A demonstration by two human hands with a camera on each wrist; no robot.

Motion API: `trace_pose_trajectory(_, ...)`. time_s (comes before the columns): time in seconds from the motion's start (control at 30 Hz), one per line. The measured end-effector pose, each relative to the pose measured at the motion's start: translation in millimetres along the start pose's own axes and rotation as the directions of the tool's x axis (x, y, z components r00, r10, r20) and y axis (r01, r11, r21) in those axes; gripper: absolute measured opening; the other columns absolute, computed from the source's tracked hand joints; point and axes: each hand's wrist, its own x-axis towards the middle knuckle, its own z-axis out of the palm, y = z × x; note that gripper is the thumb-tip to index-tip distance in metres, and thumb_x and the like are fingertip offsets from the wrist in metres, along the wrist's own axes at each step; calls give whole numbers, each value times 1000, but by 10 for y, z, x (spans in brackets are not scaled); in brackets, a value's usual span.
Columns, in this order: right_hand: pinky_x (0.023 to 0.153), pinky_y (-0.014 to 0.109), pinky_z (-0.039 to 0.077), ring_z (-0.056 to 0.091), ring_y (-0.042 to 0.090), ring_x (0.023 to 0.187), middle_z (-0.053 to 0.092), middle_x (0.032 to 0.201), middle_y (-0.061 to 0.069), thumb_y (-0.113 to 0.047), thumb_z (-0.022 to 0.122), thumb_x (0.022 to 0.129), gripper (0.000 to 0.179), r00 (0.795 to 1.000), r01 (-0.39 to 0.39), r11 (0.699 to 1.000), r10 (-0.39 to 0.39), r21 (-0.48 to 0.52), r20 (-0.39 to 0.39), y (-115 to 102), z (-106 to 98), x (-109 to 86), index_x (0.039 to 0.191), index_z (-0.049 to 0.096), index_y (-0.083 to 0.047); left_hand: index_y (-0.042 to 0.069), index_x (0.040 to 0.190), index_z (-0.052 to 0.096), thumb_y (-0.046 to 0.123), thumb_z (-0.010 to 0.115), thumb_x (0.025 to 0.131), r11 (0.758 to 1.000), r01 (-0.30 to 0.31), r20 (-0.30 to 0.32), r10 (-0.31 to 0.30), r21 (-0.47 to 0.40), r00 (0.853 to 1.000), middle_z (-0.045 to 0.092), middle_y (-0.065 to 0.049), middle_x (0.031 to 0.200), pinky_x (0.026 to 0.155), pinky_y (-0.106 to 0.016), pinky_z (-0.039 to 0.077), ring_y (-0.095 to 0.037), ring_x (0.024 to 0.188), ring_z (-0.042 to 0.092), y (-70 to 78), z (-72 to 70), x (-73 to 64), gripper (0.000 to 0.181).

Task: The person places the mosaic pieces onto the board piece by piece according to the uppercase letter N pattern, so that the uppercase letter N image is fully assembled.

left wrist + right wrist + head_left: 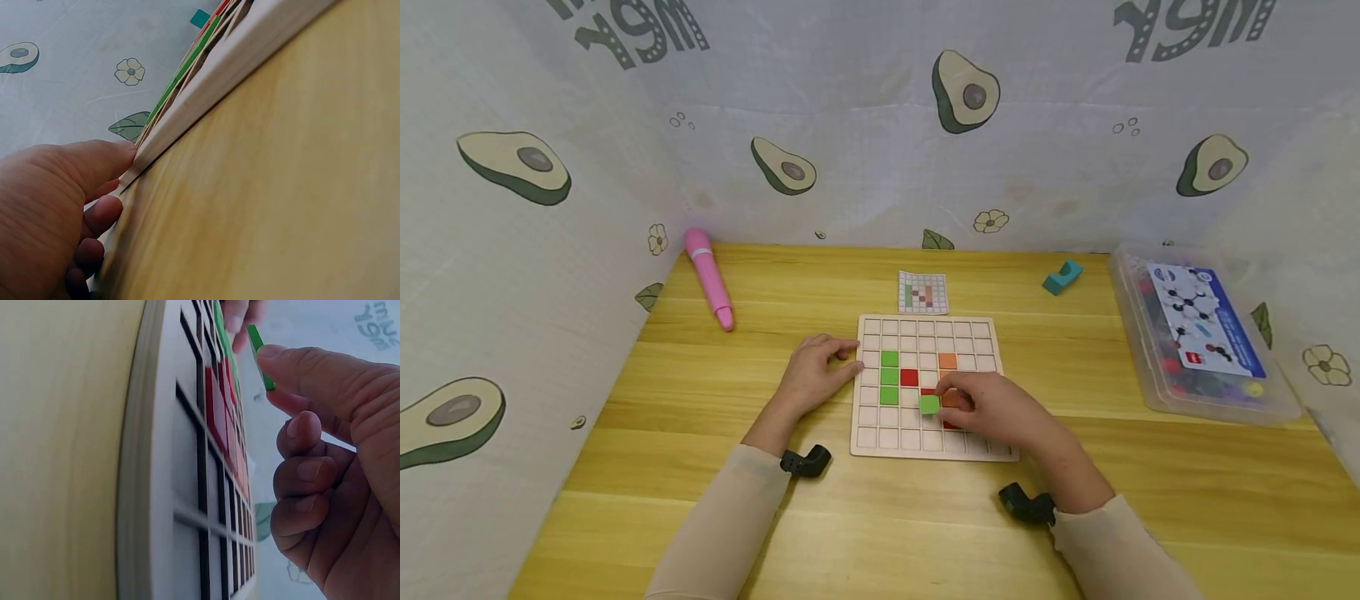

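A square wooden grid board lies on the table with coloured square tiles in some cells. Green tiles form a column at its left, a red tile sits beside them, and an orange tile is further right. My right hand pinches a loose green tile between thumb and index finger, raised above the board; its other fingers are curled. More red and orange tiles lie partly hidden under this hand. At the board's left edge, my left hand touches the rim with thumb and fingertips.
A small printed pattern card lies just behind the board. To the back left is a pink microphone-shaped object. A teal block with a notch sits at the back right, near a clear plastic box with coloured pieces inside.
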Motion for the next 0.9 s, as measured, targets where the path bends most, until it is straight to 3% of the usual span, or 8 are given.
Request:
trace_pose_trajectory(0.23, 62, 24, 38, 45, 7, 64, 48, 67, -9, -33, 78, 91, 23, 998, 63, 997, -62, -48, 21, -157, 143, 97, 107, 71, -20, 16, 126, 73, 33, 75, 92, 1000, -16, -9, 16, 5, 1000, 69, -1, 100, 90, -38, 45, -21, 99, 58, -3, 1, 6, 38)
trace_pose_trajectory(0.9, 56, 23, 36, 43, 5, 57, 48, 61, -11, -33, 77, 89, 19, 997, 75, 993, -76, -96, -7, -383, 339, 231, 103, 71, -22, 16, 126, 73, 34, 75, 93, 1000, -13, -6, 13, 5, 1000, 69, -1, 100, 93, -40, 45, -22, 100, 58, 7, -12, 0, 38)
